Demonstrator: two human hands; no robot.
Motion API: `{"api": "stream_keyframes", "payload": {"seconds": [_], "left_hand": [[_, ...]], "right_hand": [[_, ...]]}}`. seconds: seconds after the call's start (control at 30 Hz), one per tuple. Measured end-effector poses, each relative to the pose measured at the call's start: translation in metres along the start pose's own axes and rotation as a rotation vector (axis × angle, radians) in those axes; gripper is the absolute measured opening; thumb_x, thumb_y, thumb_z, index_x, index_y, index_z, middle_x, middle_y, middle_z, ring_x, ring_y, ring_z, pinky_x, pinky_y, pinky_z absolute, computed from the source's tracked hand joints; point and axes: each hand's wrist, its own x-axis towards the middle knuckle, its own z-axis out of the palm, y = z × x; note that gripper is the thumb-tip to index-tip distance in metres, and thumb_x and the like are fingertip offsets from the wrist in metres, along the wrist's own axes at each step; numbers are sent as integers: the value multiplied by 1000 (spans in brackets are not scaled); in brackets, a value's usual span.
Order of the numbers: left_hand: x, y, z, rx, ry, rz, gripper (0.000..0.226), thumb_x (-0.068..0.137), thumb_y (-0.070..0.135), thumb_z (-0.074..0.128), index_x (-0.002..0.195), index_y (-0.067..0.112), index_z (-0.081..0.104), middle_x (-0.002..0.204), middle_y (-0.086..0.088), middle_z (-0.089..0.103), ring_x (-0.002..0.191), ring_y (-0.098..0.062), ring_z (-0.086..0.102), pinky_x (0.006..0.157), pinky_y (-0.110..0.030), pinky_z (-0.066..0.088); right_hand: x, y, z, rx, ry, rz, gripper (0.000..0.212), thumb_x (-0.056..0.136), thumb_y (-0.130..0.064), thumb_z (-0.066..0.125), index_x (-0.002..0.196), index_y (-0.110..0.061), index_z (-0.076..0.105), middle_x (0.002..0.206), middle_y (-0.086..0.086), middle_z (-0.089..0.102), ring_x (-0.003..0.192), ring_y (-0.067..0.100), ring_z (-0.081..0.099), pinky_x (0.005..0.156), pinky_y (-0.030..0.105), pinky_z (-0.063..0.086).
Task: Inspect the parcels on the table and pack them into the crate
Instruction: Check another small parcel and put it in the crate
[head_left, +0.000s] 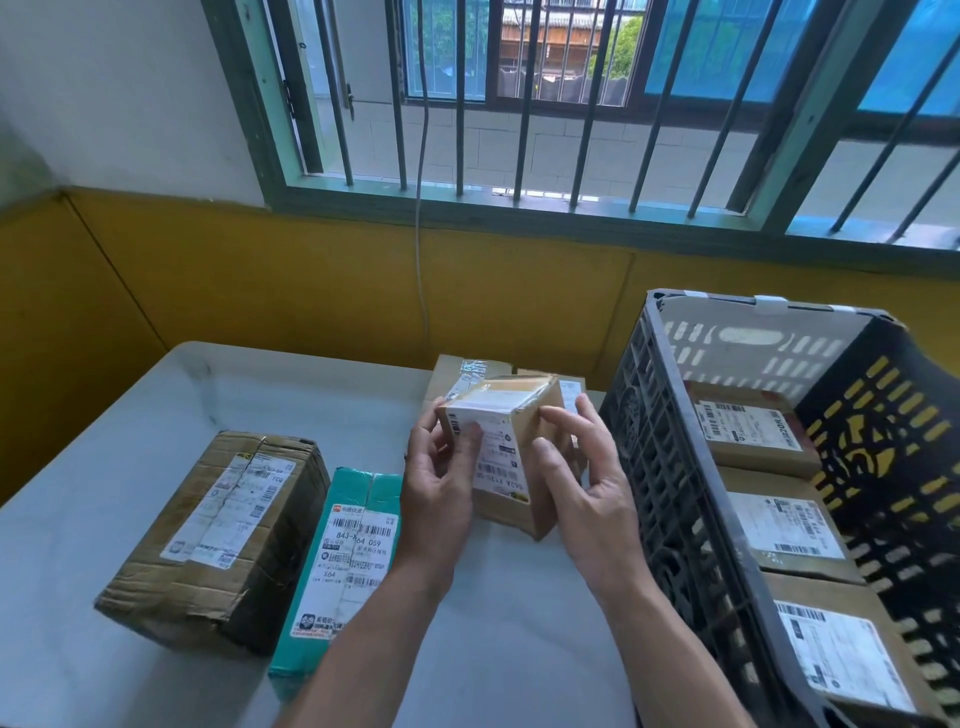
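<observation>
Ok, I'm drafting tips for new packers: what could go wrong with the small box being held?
Left hand and right hand hold the small box above the table by fingers and thumbs only; it may slip. The crate wall stands high beside it, so the box could catch the rim. Three parcels already cover the visible crate floor, so it would likely sit on top, perhaps unsteadily.
</observation>
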Motion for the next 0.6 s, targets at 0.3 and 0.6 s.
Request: {"api": "stream_keyframes", "payload": {"seconds": [0.3, 0.6], "left_hand": [[-2, 0, 0, 64, -50, -3, 83, 74, 55, 81, 139, 50, 29, 144, 5, 54, 128, -15, 57, 96, -34, 56], [0, -5, -1, -15, -62, -51, 59, 79, 41, 79, 129, 58, 52, 135, 8, 66, 110, -16, 71, 88, -40, 62]], "right_hand": [[-2, 9, -1, 4, 55, 44, 36, 93, -18, 72, 106, -50, 63, 111, -13, 69, 105, 13, 67, 81, 35, 61], [0, 12, -2, 194, 85, 123, 38, 93, -13, 71, 117, -42, 62, 108, -18, 73, 96, 2, 71, 70, 22, 58]]}}
